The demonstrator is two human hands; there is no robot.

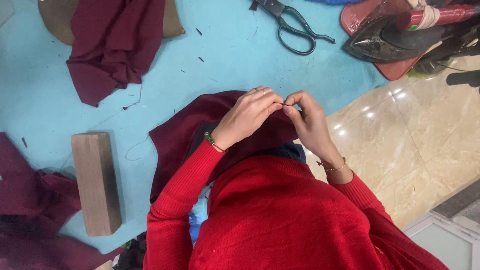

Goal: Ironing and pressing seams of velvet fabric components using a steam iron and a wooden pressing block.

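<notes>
- No packages, labels or signs show on the blue table (240, 55); only cloth and tools lie there.
- The left hand (248, 116) and right hand (309, 122) meet near the picture's centre, fingertips touching at 12 o'clock of the red-sleeved arms.
- Left fingers (267, 100) are curled in, thumb and forefinger pinched shut; a ring sits on one finger.
- Right fingers (295, 100) are bent and pinched too. What the pinch holds is too small to tell.
- Both hands rest over the maroon cloth (175, 140), which lies at the table's near edge, under the wrists.
- A second maroon cloth piece (112, 45) lies at 10 o'clock, well apart.
- Scissors (295, 27) lie at 12 o'clock; a dark iron (385, 42) at 2 o'clock on a red pad.
- A wooden block (96, 182) lies at 8 o'clock.
</notes>
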